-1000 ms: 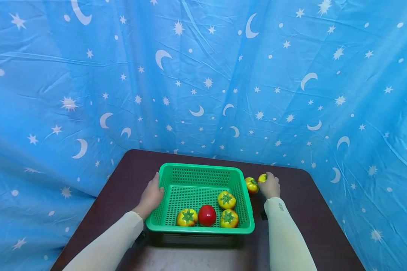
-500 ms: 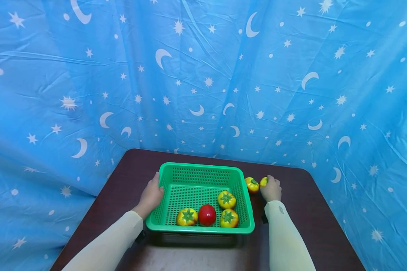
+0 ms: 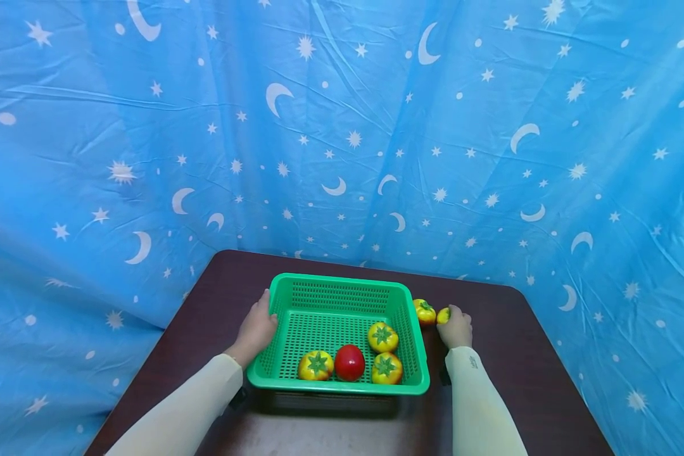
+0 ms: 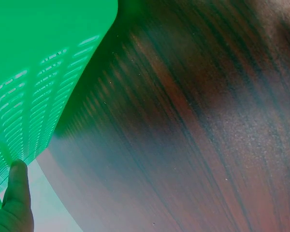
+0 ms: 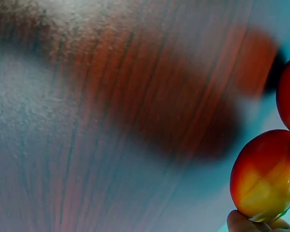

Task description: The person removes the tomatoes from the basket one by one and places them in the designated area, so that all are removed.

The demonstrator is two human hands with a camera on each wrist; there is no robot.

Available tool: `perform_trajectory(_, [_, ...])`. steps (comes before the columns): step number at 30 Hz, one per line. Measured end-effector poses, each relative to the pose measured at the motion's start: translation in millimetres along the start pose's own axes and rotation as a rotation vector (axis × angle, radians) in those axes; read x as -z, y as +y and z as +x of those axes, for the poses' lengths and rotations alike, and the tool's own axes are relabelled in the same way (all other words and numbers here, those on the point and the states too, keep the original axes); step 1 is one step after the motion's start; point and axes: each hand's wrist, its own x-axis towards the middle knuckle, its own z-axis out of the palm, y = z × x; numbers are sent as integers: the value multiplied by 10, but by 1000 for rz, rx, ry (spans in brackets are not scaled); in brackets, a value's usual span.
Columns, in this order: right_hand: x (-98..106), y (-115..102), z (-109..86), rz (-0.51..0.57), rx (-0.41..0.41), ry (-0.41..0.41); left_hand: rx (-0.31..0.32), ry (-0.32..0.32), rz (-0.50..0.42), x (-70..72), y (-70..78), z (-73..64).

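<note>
Basket (image 3: 336, 387) in green, one of them, sits on one dark brown table (image 3: 530, 354); its far side is twelve o'clock. Four fruits lie inside: three yellow-and-red fruits (image 3: 383, 339) with green leafy tops, at three, four and seven o'clock, plus one red fruit (image 3: 350, 363) just short of six. Two more of the yellow-and-red kind are outside, toward three: the nearer fruit (image 3: 425, 313) beside the basket wall, and just past it the held fruit (image 3: 443, 316), gripped by the right hand (image 3: 457, 327), fingers curled round it. At nine, the left hand (image 3: 256, 328) grips the basket's edge, one digit against the slotted outer wall. Two pale sleeves (image 3: 484, 399) come in from five and seven. Toward twelve hangs blue cloth (image 3: 342, 202) with many white moons and stars.
</note>
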Motion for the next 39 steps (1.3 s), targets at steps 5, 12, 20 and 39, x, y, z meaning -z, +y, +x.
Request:
perform_trajectory(5, [-25, 42, -10, -4, 2, -12, 1, -7, -14, 1, -1, -8])
perform_trajectory(12, [-53, 94, 31, -15, 20, -11, 8, -8, -12, 3, 12, -14])
perform_trajectory(20, [-81, 113, 101, -24, 17, -39, 10, -6, -11, -1, 14, -14])
perform_trajectory(39, [-71, 109, 92, -43, -5, -74, 6, 1, 8, 8, 17, -18])
